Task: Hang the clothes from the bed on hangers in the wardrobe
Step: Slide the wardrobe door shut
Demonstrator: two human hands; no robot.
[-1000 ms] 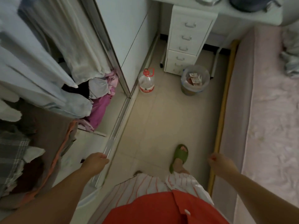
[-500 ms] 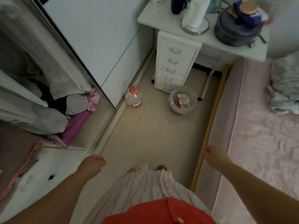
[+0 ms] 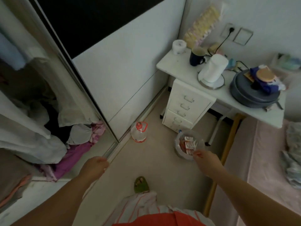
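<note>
Both hands empty, fingers loosely curled. Clothes (image 3: 293, 154) on bed (image 3: 267, 160) off right; right hand (image 3: 207, 161) nearer, left hand (image 3: 96, 165) wardrobe-side.

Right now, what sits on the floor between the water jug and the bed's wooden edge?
In the head view, a clear waste bin with red-and-white packets; otherwise bare floor.

A: What is the person wearing?
B: A red top (image 3: 156, 220) over white trousers (image 3: 140, 204) striped in red. Both forearms are showing bare, no sleeves.
A: And the feet?
B: One green slipper (image 3: 140, 185) is showing, toes open.
</note>
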